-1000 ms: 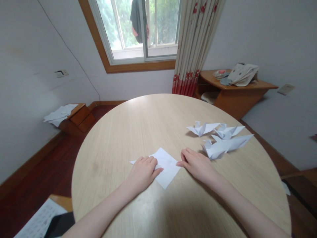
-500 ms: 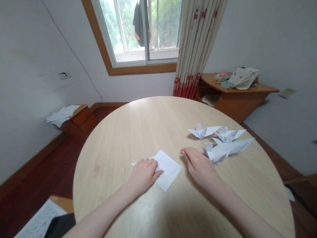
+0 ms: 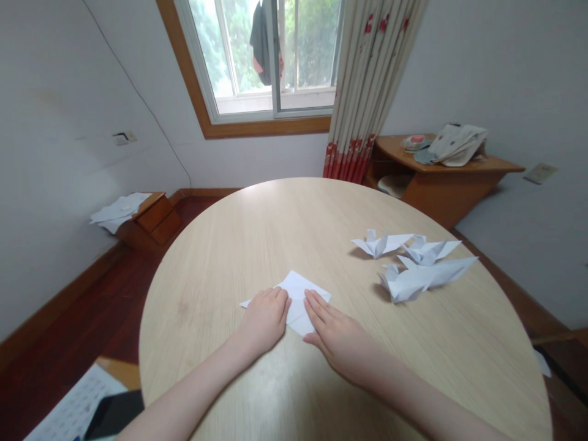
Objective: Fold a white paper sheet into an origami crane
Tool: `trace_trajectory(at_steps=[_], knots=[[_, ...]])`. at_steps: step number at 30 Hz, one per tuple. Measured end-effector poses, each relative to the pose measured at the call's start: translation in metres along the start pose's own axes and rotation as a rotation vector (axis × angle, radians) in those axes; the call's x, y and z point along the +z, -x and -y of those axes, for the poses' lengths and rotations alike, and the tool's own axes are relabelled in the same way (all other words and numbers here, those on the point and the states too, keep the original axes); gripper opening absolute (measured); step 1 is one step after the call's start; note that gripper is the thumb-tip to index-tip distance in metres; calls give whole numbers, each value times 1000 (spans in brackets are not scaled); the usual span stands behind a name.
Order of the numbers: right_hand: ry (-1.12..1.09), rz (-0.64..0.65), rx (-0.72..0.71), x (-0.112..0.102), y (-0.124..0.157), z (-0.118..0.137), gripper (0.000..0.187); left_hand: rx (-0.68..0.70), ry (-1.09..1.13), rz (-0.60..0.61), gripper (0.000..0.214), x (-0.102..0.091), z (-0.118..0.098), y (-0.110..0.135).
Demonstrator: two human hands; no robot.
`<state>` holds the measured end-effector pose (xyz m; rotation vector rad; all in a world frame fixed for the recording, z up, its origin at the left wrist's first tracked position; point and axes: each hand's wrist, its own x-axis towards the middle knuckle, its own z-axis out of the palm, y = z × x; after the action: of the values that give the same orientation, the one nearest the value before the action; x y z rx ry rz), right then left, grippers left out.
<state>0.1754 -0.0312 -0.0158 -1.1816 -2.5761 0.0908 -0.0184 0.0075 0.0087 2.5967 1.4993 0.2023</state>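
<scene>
A folded sheet of white paper lies on the round table, with a crease across it and one narrow tip poking out at the left. My left hand is closed over the paper's left part, its fingers bent and pressed together, hiding that side. On the paper's right side my right hand rests palm down, fingers stretched out flat and thumb apart. Three folded white paper birds stand to the right, beyond my right hand and apart from it.
The round wooden table fills the middle. A desk with a cloth bag stands at the back right, and a small cabinet with papers at the left. A dark flat device lies on printed sheets at lower left.
My right hand has moved left from the bare table onto the paper, its fingers now flat on it. My left hand stays on the paper's left part, its thumb drawn in closer.
</scene>
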Motion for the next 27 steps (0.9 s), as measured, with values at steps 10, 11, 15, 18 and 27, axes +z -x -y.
trace_trajectory(at_steps=[10, 11, 15, 18, 27], knots=[[54, 33, -12, 1, 1, 5, 81, -65, -17, 2, 24, -11, -2, 2], [50, 29, -7, 1, 1, 6, 82, -67, -37, 0, 25, -12, -1, 2], [44, 41, 3, 2, 0, 7, 83, -85, -68, -8, 31, -14, 0, 1], [44, 44, 12, 1, 0, 7, 83, -90, -72, -9, 32, -14, 1, 0], [96, 36, 45, -8, -2, -7, 64, -68, -59, -1, 30, -11, 3, -1]])
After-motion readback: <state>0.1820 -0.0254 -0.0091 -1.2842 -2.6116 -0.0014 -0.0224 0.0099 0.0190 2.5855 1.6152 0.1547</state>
